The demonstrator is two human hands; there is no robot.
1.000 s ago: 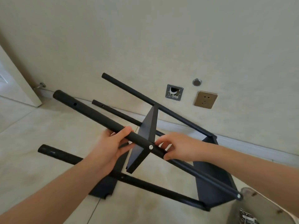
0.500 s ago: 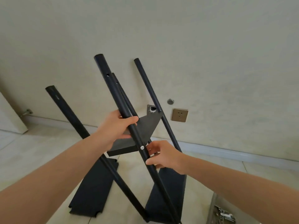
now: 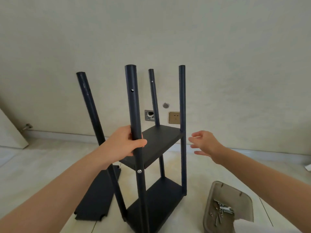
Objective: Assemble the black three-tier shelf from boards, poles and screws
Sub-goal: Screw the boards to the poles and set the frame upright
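The black shelf frame stands upright on the floor with a middle board (image 3: 159,143) and a bottom board (image 3: 156,206) fixed between its poles. My left hand (image 3: 124,142) grips the near front pole (image 3: 134,106) just above the middle board. A silver screw (image 3: 139,171) shows on that pole below my hand. My right hand (image 3: 204,142) hovers with spread fingers to the right of the right pole (image 3: 182,105), touching nothing. The leftmost pole (image 3: 90,106) leans outward. A loose third board (image 3: 97,195) lies flat on the floor at the left.
A grey tray (image 3: 217,195) holding several screws and a small tool lies on the floor at the lower right. The wall behind carries a socket (image 3: 174,117) and an open junction box (image 3: 149,115). A door edge (image 3: 11,130) stands at far left.
The frame swung from tilted to standing upright on the floor. My right hand let go of the front pole and moved away to the right. My left hand kept its grip on the pole.
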